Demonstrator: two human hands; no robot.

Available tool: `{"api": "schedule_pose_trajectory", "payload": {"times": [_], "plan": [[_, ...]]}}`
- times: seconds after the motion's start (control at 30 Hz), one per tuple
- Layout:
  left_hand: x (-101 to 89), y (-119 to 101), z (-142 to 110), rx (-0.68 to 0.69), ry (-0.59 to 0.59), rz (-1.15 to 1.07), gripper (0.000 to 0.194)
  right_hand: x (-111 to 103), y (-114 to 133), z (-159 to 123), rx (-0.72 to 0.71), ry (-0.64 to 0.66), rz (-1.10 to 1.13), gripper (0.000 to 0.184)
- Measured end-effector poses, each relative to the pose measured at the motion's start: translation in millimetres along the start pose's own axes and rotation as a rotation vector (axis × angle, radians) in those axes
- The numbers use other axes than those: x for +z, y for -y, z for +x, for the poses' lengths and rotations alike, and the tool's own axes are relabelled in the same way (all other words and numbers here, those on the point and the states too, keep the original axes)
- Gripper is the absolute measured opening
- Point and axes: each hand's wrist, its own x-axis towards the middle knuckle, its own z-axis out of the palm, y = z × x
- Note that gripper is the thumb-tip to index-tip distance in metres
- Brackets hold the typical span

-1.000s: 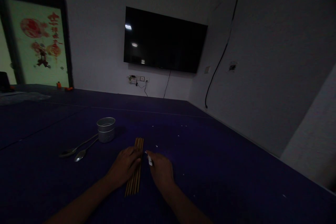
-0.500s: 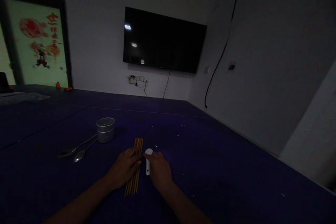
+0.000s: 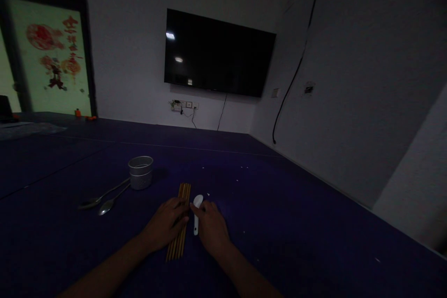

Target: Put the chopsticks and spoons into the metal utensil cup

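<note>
Hiding the mid-length of the thin yellow-brown wooden chopsticks (image 3: 177, 246) on the dark blue-purple flat surface (image 3: 296, 223), left hand (image 3: 165, 223) lies spread over them; right hand (image 3: 212, 228), just beside, partly covers the small white spoon (image 3: 198, 200), too dim to tell pinch from touch.

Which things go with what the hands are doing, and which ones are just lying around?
With the hands:
- chopsticks, under the left hand
- white spoon, at the right hand

Lying around, I think, since neither hand touches them:
- cup
- metal spoons, by the cup
- white scraps
</note>
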Motion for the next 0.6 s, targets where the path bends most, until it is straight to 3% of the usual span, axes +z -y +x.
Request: {"api": "schedule_pose_trajectory", "payload": {"times": [0.27, 0.6], "plan": [[-3.1, -5.1, 1.6, -0.017, 0.015, -0.051, 0.032, 0.2, 0.2, 0.2, 0.026, -0.015, -0.012, 0.053], [-1.9, -6.2, 0.4, -0.042, -0.001, -0.094, 0.032, -2.0, 2.3, 1.2, -0.017, -0.061, 0.144, 0.043]]}}
